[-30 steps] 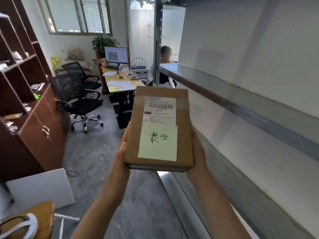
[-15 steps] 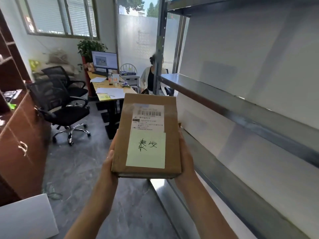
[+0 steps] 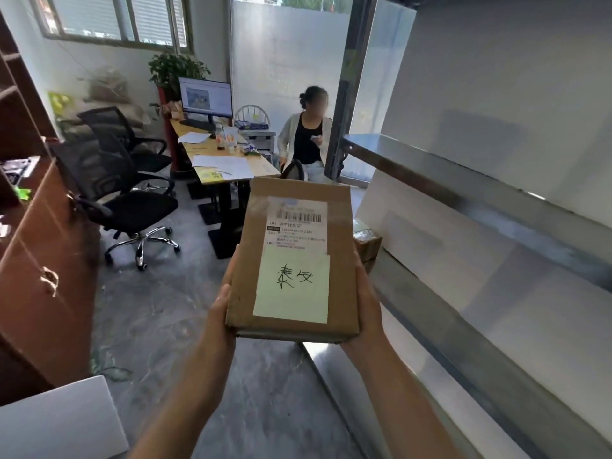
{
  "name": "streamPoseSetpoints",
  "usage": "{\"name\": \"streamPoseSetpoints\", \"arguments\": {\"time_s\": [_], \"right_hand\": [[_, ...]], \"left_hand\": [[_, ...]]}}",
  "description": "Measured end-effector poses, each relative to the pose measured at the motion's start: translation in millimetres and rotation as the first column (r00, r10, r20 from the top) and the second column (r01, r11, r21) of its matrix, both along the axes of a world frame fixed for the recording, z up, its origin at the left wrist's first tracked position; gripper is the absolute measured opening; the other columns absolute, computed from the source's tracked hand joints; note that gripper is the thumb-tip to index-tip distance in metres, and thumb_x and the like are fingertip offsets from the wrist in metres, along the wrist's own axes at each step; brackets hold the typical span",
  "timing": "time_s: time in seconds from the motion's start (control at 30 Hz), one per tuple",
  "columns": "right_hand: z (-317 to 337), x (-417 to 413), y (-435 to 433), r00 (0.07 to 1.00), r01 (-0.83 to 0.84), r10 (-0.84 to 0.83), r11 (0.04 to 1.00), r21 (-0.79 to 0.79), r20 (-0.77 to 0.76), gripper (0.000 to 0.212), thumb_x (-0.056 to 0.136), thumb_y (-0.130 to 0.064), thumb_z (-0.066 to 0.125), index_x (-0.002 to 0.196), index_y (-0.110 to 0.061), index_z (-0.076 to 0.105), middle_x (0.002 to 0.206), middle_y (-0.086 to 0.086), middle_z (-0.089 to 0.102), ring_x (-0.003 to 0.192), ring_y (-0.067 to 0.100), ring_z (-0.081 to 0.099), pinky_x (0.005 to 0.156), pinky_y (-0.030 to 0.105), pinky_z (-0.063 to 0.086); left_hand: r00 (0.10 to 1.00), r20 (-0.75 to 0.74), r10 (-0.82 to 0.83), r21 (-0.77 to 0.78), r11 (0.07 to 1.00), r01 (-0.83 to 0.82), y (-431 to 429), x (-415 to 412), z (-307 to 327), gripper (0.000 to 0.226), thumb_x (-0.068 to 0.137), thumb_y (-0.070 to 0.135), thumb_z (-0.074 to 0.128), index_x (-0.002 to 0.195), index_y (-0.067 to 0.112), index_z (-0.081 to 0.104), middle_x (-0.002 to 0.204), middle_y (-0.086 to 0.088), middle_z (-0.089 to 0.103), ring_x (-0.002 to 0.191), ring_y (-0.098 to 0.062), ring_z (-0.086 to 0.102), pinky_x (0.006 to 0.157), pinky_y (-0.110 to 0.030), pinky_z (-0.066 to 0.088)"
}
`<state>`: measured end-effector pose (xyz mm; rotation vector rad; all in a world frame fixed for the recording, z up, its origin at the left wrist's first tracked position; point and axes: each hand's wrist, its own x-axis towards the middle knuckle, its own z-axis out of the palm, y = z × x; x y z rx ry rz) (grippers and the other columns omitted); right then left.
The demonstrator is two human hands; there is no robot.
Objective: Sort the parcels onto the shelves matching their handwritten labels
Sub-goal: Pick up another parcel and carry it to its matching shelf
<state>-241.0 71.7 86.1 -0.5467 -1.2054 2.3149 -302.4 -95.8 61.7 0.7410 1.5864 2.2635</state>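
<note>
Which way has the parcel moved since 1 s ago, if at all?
Yes. The parcel went forward along the metal shelf, toward the desk.

- A yellow-topped bench (image 3: 203, 150) stands at the far end of the room, on a grey floor (image 3: 149, 309)
- On the bench: a lit monitor (image 3: 206, 98) at its far end, a keyboard (image 3: 197, 124) before it, a bottle (image 3: 219, 139) and loose papers (image 3: 228, 167) nearer
- A leafy plant (image 3: 175, 69) rises behind the bench
- Two black office chairs, one (image 3: 132, 200) beside the bench's left edge, the other (image 3: 116, 127) behind it
- A person (image 3: 306, 140) sits right of the bench
- A window with blinds (image 3: 116, 18) is on the wall above and left of the bench
- A brown wooden cabinet (image 3: 43, 266) stands far left of the bench, a white panel (image 3: 56, 422) below it
</note>
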Motion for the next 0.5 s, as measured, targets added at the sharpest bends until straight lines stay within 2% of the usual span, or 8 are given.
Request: {"name": "streamPoseSetpoints", "arguments": {"time_s": [0.1, 0.17, 0.27, 0.33, 0.43, 0.5], "right_hand": [[-7.8, -18.2, 7.4, 1.0, 0.007, -0.007, 1.0, 0.007, 0.014, 0.055, 0.098, -0.049, 0.05, 0.147, -0.022, 0.049, 0.145, 0.014, 0.056, 0.128, 0.039, 0.056, 0.1, 0.048, 0.053], [-11.5, -31.7, 13.9, 1.0, -0.013, 0.013, 1.0, 0.021, 0.015, 0.056, 0.098, -0.05, 0.051, 0.148, -0.023, 0.047, 0.142, 0.014, 0.058, 0.121, 0.037, 0.061, 0.093, 0.045, 0.057], [-17.1, -56.0, 28.3, 0.999, -0.046, 0.047, 0.998, 0.035, -0.004, 0.051, 0.104, -0.04, 0.044, 0.15, -0.017, 0.043, 0.118, 0.008, 0.066, 0.089, 0.02, 0.072, 0.068, 0.031, 0.062], [-19.0, -72.8, 38.3, 0.998, -0.063, 0.064, 0.996, 0.069, -0.019, 0.048, 0.106, -0.032, 0.04, 0.148, -0.009, 0.044, 0.103, 0.005, 0.068, 0.074, 0.013, 0.074, 0.059, 0.026, 0.06], [-23.0, -99.3, 57.0, 0.992, -0.126, 0.129, 0.984, 0.126, -0.016, 0.04, 0.107, -0.028, 0.037, 0.13, -0.003, 0.058, 0.08, 0.0, 0.075, 0.061, 0.009, 0.073, 0.05, 0.021, 0.057], [-22.6, -117.9, 70.6, 0.987, -0.162, 0.163, 0.98, 0.116, -0.005, 0.04, 0.107, -0.03, 0.037, 0.129, -0.005, 0.059, 0.076, -0.002, 0.077, 0.061, 0.01, 0.074, 0.05, 0.021, 0.056]], "left_hand": [[1.0, 0.003, -0.015, -0.04, 0.999, 0.016, 0.7, -14.5, -9.1, 0.063, 0.089, 0.058, 0.031, 0.149, 0.04, 0.038, 0.152, 0.008, 0.047, 0.145, -0.015, 0.037, 0.121, -0.051, 0.02], [1.0, 0.012, -0.007, -0.05, 0.999, 0.007, 5.8, -27.0, -10.4, 0.061, 0.09, 0.058, 0.031, 0.148, 0.043, 0.037, 0.153, 0.011, 0.045, 0.146, -0.012, 0.036, 0.122, -0.05, 0.019], [1.0, 0.012, 0.016, -0.086, 0.996, -0.015, 16.1, -47.2, -12.2, 0.062, 0.089, 0.06, 0.03, 0.149, 0.045, 0.035, 0.154, 0.012, 0.044, 0.146, -0.01, 0.035, 0.122, -0.049, 0.018], [0.999, 0.019, 0.042, -0.114, 0.993, -0.04, 24.7, -62.9, -16.0, 0.062, 0.088, 0.064, 0.029, 0.148, 0.049, 0.034, 0.155, 0.013, 0.043, 0.147, -0.011, 0.033, 0.123, -0.051, 0.016], [0.995, 0.042, 0.093, -0.122, 0.989, -0.088, 41.1, -88.3, -14.6, 0.057, 0.087, 0.064, 0.032, 0.142, 0.054, 0.039, 0.152, 0.016, 0.047, 0.146, -0.011, 0.035, 0.122, -0.053, 0.018], [0.991, 0.055, 0.124, -0.1, 0.988, -0.118, 55.4, -104.2, -10.5, 0.051, 0.09, 0.058, 0.033, 0.139, 0.054, 0.043, 0.151, 0.016, 0.048, 0.145, -0.008, 0.037, 0.123, -0.049, 0.019]]}}
